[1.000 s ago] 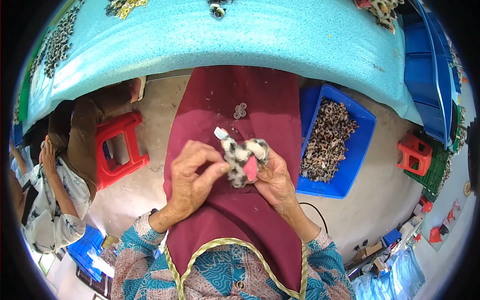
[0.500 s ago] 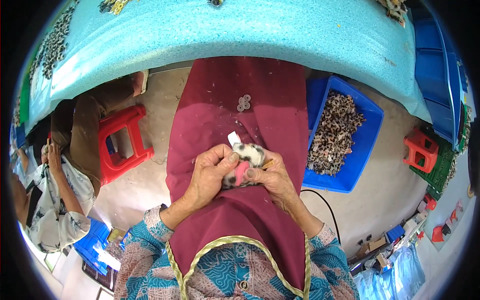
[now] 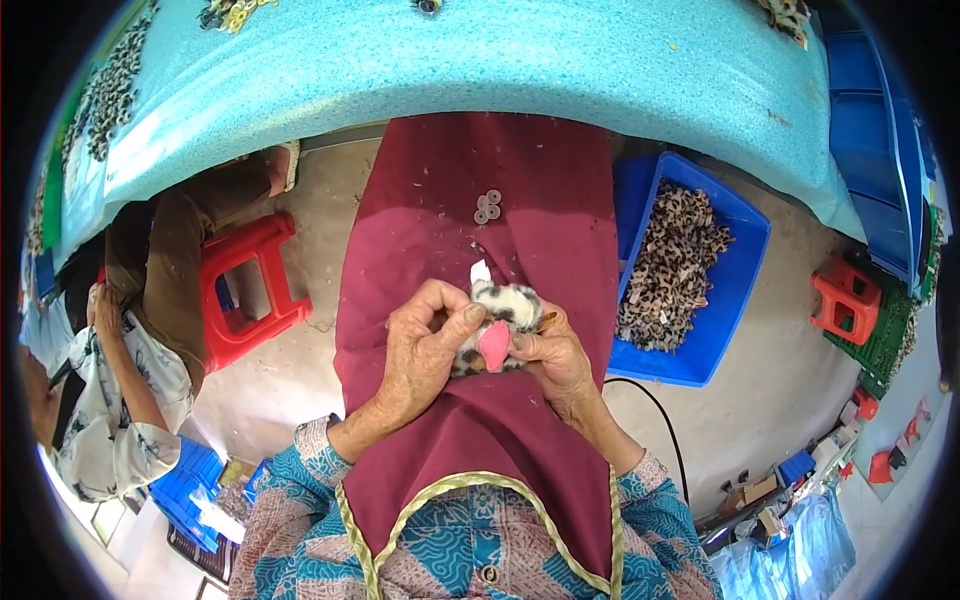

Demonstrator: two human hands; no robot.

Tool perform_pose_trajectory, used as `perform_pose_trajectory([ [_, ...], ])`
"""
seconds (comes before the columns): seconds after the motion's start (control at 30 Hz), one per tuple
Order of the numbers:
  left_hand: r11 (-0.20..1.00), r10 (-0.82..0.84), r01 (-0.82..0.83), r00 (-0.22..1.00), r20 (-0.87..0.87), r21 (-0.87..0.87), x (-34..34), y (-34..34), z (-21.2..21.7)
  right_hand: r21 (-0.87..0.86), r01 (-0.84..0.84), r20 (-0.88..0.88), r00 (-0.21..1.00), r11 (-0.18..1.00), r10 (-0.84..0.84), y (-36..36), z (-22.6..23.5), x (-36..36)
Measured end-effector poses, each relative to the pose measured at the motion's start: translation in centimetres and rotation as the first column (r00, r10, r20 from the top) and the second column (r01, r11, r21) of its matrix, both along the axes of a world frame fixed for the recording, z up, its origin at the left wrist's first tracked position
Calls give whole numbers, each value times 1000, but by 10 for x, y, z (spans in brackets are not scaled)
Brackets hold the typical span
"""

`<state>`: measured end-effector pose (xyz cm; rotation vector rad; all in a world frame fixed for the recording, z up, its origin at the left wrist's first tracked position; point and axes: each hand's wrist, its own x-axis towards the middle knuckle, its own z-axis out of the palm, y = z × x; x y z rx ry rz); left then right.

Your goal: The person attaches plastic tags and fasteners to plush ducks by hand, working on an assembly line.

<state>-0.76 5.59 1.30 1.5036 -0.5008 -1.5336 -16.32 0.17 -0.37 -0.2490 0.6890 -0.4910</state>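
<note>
Over my lap, a small black-and-white spotted plush piece (image 3: 512,304) is held between both hands. A pink fabric patch (image 3: 494,346) shows on its near side, and a white tag (image 3: 480,272) sticks up from its far left. My left hand (image 3: 428,338) pinches the left side with thumb and forefinger. My right hand (image 3: 556,358) grips the right side, its thumb beside the pink patch. A small brown bit (image 3: 547,320) shows by the right fingers. Several clear plastic discs (image 3: 487,207) lie on the maroon apron (image 3: 420,220) farther out.
A blue bin (image 3: 738,290) of spotted plush pieces (image 3: 668,270) stands at my right. The turquoise-covered table (image 3: 480,70) spans the far side. Red stools (image 3: 262,290) stand left and right. Another person's arm (image 3: 130,370) is at the left. A black cable (image 3: 665,425) runs on the floor.
My right thumb has drawn back to the right off the pink patch, so more of the patch shows. The white tag now stands more upright. Both hands keep hold of the plush piece.
</note>
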Motion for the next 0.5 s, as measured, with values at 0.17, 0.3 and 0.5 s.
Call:
perform_pose_trajectory([
  [0.17,993,55,-15,936,348,-117,-7,-3,6,-28,-21,-85,996,999,19,1,-2,6],
  [0.3,998,55,-52,968,243,-20,-8,-1,8,-25,-138,-164,977,990,133,-4,9,5],
  [0.5,1000,3,0,994,107,-23,-3,4,-3,-136,-171,-231,963,976,136,-4,15,7],
])
